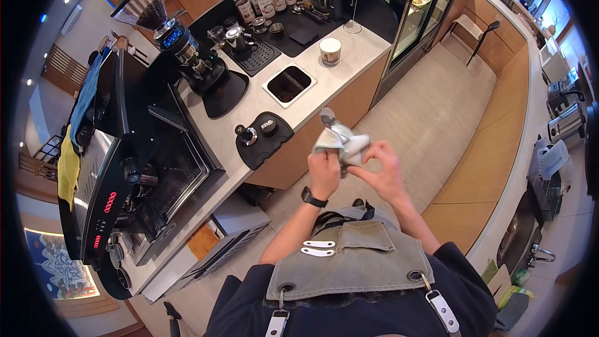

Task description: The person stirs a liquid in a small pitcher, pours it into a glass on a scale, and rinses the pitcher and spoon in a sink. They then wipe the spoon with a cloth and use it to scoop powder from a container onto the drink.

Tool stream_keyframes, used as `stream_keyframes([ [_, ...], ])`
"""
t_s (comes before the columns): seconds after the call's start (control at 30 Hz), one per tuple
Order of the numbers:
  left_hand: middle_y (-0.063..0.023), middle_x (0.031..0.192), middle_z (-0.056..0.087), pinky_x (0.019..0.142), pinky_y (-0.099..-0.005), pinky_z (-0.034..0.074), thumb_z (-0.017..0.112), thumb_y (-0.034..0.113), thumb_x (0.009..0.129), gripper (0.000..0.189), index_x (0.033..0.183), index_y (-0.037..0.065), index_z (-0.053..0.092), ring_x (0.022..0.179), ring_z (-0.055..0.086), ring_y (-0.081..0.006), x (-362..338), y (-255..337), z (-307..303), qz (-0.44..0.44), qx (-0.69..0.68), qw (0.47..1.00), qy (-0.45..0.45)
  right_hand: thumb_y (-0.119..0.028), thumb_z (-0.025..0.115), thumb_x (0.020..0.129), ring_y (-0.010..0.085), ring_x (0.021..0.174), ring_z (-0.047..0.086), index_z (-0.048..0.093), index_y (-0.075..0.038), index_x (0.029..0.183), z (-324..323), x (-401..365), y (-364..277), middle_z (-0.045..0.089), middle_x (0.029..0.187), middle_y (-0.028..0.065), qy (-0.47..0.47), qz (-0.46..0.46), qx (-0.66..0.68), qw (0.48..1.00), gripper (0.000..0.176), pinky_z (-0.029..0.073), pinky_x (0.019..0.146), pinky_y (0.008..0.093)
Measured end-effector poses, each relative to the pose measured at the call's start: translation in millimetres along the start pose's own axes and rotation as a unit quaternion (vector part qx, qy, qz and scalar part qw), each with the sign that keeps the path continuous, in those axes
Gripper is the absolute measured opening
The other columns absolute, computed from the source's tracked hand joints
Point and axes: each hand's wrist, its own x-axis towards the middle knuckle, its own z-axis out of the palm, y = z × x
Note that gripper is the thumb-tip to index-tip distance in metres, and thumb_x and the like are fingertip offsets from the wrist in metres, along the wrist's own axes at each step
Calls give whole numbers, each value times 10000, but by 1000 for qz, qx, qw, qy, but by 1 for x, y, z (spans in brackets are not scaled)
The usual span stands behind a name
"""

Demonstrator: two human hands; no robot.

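Both hands are in front of the apron, over the floor beside the counter. My left hand (325,173), with a black watch on its wrist, is closed on a white cloth (339,140). A metal piece (327,116) with a round end sticks out of the top of the cloth; the rest of it is hidden. On the right side of the cloth, the thumb and fingers of my right hand (382,168) pinch its edge.
An espresso machine (103,168) fills the left. On the counter (234,162) are a grinder (187,56), a black tamping mat (279,126), a square opening (289,85), a white-lidded tub (330,52) and several bottles (263,1). A display case (417,19) stands beyond.
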Motion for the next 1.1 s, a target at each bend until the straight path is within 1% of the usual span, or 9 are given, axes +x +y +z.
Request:
stream_keyframes([
  [0.13,-169,736,692,608,-409,500,577,108,1008,206,957,-26,725,630,672,-296,13,2,-14,79,47,989,-115,-326,719,1010,209,1262,573,627,-9,1373,-7,8,-24,643,1379,116,39,12,192,981,490,500,978,337],
  [0.23,-221,720,665,602,-455,508,600,107,970,214,851,-34,709,653,681,-400,2,19,0,78,50,975,-201,-351,513,1117,211,1282,585,617,22,1416,14,17,-36,653,1394,119,-15,55,382,923,489,455,1085,329],
  [0.33,-259,766,656,614,-483,503,615,139,980,230,862,-46,681,708,672,-448,2,30,5,69,22,972,-225,-344,411,1150,187,1263,586,609,51,1432,3,21,-37,659,1384,113,-70,98,424,898,525,413,1122,325],
  [0.53,-280,780,634,611,-481,481,611,185,1022,284,869,-51,651,700,643,-460,-3,32,8,-20,22,956,-293,-331,439,1142,149,1118,582,643,30,1413,-15,22,-3,685,1231,62,82,67,308,946,495,423,1046,333],
  [0.7,-287,767,607,587,-464,456,600,199,1034,310,856,-52,635,685,626,-459,-12,31,19,-25,3,958,-285,-374,452,1140,156,1092,598,671,23,1365,-29,22,6,705,1162,73,73,83,317,942,507,434,1016,331],
  [0.83,-271,760,608,585,-456,454,594,212,1041,327,852,-53,630,641,610,-403,-7,34,24,-61,29,952,-297,-387,465,1140,165,977,647,718,-2,1180,-40,27,9,729,987,76,47,39,269,961,462,468,978,333],
  [0.97,-183,712,619,578,-412,440,589,216,1053,327,862,-45,639,607,579,-238,-13,10,26,-82,-13,967,-239,-363,493,1137,123,739,654,633,-88,988,-107,66,18,640,776,23,316,7,531,786,342,561,851,379],
  [1.07,-3,834,682,665,-322,472,543,225,1099,284,1032,-7,692,748,592,-109,-19,-21,18,-181,-156,955,-175,-356,478,1143,116,679,631,616,-105,1017,-164,63,42,606,736,-5,57,-7,590,805,313,562,735,395],
  [1.1,15,900,690,693,-309,482,529,225,1108,278,1099,-1,690,791,599,-105,-20,-45,15,-204,-203,942,-172,-324,496,1135,137,656,619,622,-93,1006,-151,55,39,619,735,14,45,71,445,892,294,547,691,401],
])
